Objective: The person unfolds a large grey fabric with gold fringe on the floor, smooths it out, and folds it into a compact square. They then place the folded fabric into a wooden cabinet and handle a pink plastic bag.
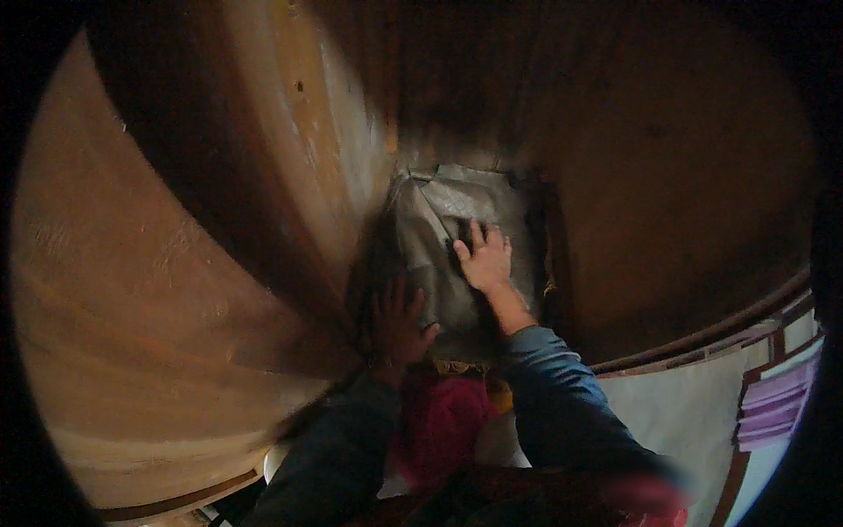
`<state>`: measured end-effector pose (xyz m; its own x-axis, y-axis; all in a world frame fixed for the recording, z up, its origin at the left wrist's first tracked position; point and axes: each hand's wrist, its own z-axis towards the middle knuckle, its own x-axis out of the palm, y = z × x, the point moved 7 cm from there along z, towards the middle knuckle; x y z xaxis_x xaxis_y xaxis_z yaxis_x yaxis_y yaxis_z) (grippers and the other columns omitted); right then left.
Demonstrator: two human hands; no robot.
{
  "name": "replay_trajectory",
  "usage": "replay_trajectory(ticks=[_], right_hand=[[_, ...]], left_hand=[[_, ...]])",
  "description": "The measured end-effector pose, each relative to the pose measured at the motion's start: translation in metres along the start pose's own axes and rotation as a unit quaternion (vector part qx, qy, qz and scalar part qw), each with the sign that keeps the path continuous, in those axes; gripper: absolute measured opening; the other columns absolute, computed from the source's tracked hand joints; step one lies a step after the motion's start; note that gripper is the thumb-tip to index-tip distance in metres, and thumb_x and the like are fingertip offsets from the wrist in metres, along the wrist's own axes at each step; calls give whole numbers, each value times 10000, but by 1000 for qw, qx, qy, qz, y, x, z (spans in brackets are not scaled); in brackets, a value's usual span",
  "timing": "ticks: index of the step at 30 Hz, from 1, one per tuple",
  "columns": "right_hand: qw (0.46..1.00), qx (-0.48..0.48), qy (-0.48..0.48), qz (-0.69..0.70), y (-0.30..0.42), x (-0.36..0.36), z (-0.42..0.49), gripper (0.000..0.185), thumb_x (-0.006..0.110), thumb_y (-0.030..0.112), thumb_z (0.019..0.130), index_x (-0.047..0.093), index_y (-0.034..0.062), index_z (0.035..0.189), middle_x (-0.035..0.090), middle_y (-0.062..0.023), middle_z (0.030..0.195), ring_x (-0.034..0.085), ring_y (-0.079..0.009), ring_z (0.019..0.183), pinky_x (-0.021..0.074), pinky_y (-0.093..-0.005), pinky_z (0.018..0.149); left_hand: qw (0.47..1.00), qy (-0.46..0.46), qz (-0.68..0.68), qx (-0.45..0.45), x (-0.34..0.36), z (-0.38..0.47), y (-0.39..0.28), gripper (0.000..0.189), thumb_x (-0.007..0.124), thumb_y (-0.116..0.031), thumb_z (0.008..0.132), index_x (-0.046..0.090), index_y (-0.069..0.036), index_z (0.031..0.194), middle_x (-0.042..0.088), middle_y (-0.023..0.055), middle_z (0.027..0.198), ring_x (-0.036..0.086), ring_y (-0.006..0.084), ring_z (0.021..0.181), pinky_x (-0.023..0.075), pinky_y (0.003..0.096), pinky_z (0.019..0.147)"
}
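Note:
A crumpled grey cloth or vinyl sheet [454, 204], with folds and frayed yellowish edging, lies in front of me between dark wooden surfaces. My right hand [486, 260] is on its middle, palm down, fingers spread and holding nothing. My left hand [400, 323] is in deep shadow by the sheet's lower left edge. Its fingers are apart, and no object shows in it. Whether the left palm presses on the sheet or the dark surface beside it, I cannot tell.
A wooden panel [132, 277] curves along the left, and a pale worn board [336, 112] rises above the sheet. Dark brown wood [658, 171] fills the right. Red cloth [444, 421] is below my hands. Purple fabric [774, 408] hangs at lower right.

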<state>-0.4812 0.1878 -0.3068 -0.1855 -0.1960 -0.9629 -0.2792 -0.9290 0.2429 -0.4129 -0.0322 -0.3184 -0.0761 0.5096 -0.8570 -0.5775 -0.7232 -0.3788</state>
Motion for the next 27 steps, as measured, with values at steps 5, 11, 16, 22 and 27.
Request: replay_trajectory(ticks=[5, 11, 16, 22, 27], right_hand=[[996, 19, 72, -44, 22, 44, 1, 742, 304, 625, 958, 237, 166, 1537, 191, -141, 1588, 123, -307, 1477, 56, -521, 1184], [981, -7, 184, -61, 39, 21, 33, 675, 394, 522, 967, 277, 152, 1519, 251, -161, 1559, 239, -322, 1440, 168, -523, 1153], [981, -131, -30, 143, 121, 15, 79, 524, 499, 278, 960, 397, 128, 1452, 412, -163, 1469, 398, -357, 1343, 286, -500, 1101], [968, -118, -101, 198, 148, 65, 98, 530, 487, 215, 944, 381, 110, 1453, 461, -165, 1407, 450, -350, 1285, 312, -517, 1076], [975, -188, -118, -14, 155, 84, 99, 495, 526, 178, 858, 494, 23, 1326, 528, -169, 1281, 503, -374, 1146, 326, -536, 1052]], left_hand=[[999, -41, -10, 9, -5, -3, 1, 800, 750, -405, 714, 468, -75, 1386, 362, 253, 1466, 303, 440, 1368, 201, 612, 1123], [998, -54, -31, 20, -15, 2, -4, 737, 729, -417, 747, 503, -77, 1360, 367, 243, 1468, 292, 453, 1374, 195, 644, 1109], [999, -27, -19, -11, -21, 1, -8, 723, 685, -447, 766, 506, -72, 1357, 377, 238, 1467, 298, 445, 1379, 210, 639, 1106], [999, 2, 0, -42, -10, 15, -4, 698, 613, -403, 813, 447, -92, 1416, 395, 231, 1457, 329, 412, 1370, 220, 581, 1128], [999, 26, -7, -43, 3, 12, -8, 748, 623, -409, 792, 414, -97, 1439, 331, 224, 1500, 292, 413, 1390, 187, 594, 1132]])
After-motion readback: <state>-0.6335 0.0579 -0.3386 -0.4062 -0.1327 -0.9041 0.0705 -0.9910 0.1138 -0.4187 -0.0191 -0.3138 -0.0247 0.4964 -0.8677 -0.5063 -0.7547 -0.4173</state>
